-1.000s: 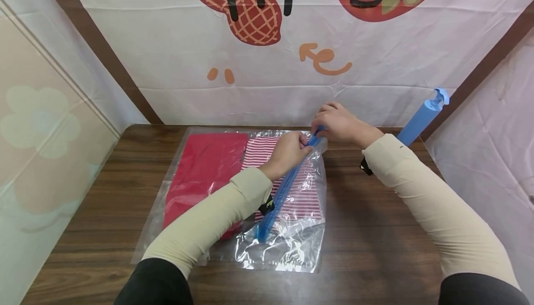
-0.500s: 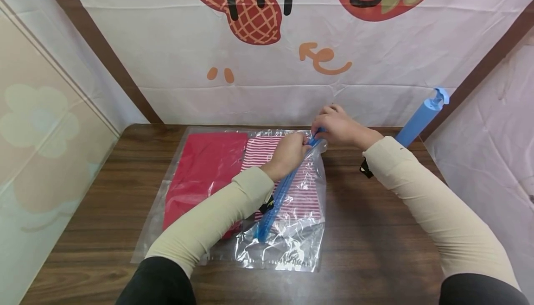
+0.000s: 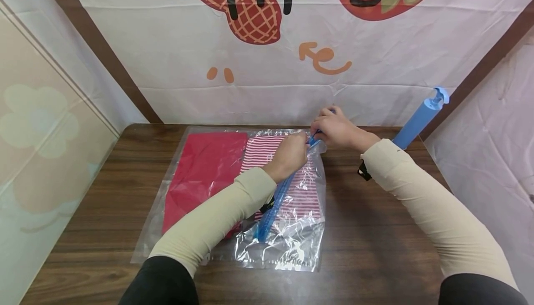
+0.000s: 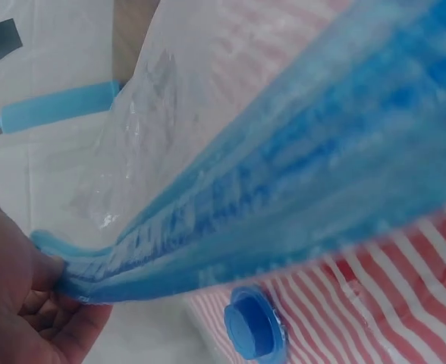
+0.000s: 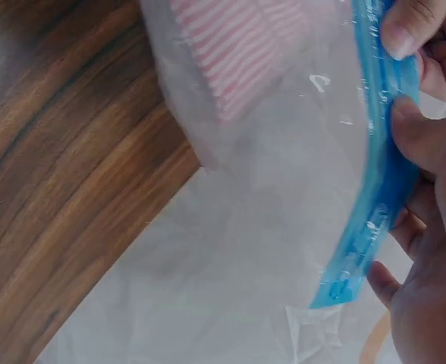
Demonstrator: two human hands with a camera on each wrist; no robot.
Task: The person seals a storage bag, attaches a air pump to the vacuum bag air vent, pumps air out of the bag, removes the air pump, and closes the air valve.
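Observation:
A clear vacuum storage bag (image 3: 288,254) with a blue zip strip (image 3: 273,212) lies on the table, its strip running diagonally up to both hands. Inside show a red folded cloth (image 3: 204,175) and a red-and-white striped cloth (image 3: 298,193). My left hand (image 3: 289,154) pinches the strip near its far end. Just beyond, my right hand (image 3: 335,129) grips the strip's end, thumb (image 5: 416,133) on one face and fingers behind. In the right wrist view the left thumb (image 5: 405,34) presses the strip close beside it. A round blue valve cap (image 4: 252,324) shows on the bag in the left wrist view.
A light blue hand pump (image 3: 419,119) stands slanted at the back right, behind the right forearm. The brown wood-grain table (image 3: 375,231) ends at a white printed cloth backdrop (image 3: 167,64). More cloth walls rise at both sides.
My left hand has shifted slightly right along the strip, closer to the right hand, and its thumb has turned out of sight in the head view. The right hand stays almost in place.

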